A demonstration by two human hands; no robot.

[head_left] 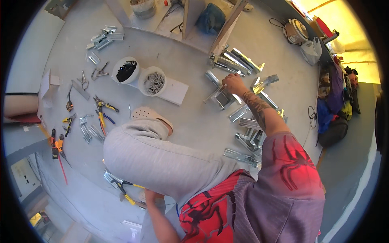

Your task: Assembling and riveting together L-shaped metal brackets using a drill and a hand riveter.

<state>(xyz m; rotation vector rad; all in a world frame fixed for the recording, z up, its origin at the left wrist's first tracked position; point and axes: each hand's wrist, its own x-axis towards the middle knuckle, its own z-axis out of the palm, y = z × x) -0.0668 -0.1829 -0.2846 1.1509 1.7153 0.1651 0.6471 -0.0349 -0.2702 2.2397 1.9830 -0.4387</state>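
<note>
My right hand (234,84) reaches out over a pile of short galvanised metal channel pieces. Its fingers curl down onto one short metal channel piece (222,99), gripping its upper end. More cut channel pieces (239,60) lie just beyond this hand, and others (251,123) are spread nearer to me. My left hand (151,196) is low beside my bent leg, its fingers mostly hidden. Next to it are yellow-and-black-handled tools (126,189) and a metal piece; whether the hand holds any of them does not show.
One white bowl (114,75) holds black screws, another (163,90) silver fasteners. Pliers (101,106), clamps (84,80) and an orange-handled tool (60,146) lie at left. A wooden shelf frame (185,22) stands ahead. Bags and clothes (334,95) line the right wall.
</note>
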